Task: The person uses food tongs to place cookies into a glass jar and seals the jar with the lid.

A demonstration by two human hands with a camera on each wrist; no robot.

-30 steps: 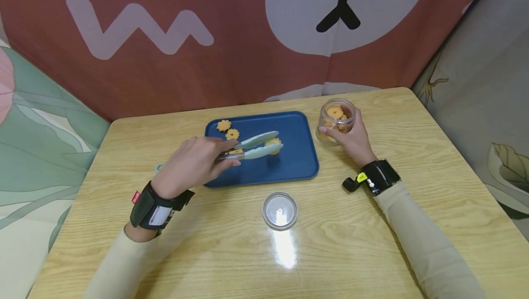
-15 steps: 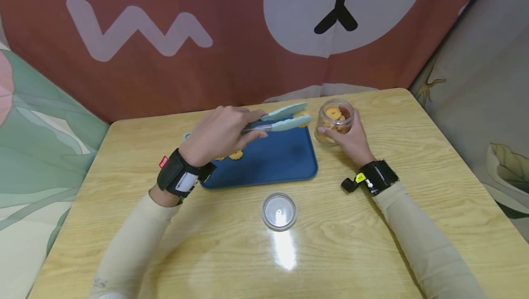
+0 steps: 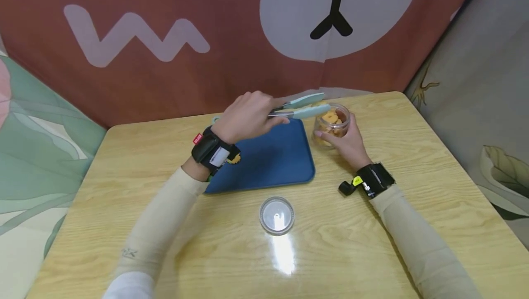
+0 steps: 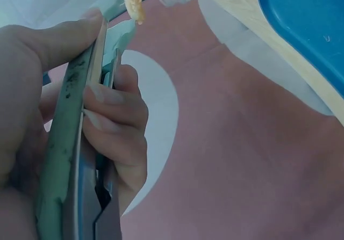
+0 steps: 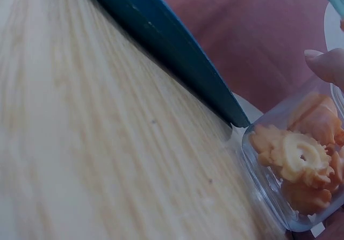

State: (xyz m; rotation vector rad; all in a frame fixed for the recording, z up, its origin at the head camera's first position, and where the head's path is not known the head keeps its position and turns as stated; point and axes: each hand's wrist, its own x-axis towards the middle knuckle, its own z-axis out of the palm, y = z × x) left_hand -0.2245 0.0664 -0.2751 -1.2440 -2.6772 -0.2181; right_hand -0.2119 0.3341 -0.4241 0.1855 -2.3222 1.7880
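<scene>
My left hand (image 3: 250,117) grips mint-tipped tongs (image 3: 307,111) over the back of the blue tray (image 3: 272,161). Between the tong tips a flower-shaped cookie (image 4: 134,5) is pinched, close to the mouth of a clear jar (image 3: 332,126). Several ring-shaped cookies (image 5: 301,157) lie inside the jar. With thumb and fingers around its side, my right hand (image 3: 349,143) holds the jar, which stands on the table right of the tray. Another cookie (image 3: 234,159) on the tray shows beside the left wrist; the tray's left part is hidden by that arm.
A round clear lid (image 3: 277,215) lies on the wooden table (image 3: 330,244) in front of the tray. Behind the table's back edge hangs a red-brown cloth (image 3: 165,83) with a printed bear.
My left hand has carried the tongs and cookie from above the tray rightward and back to the jar's mouth. The right hand stays on the jar.
</scene>
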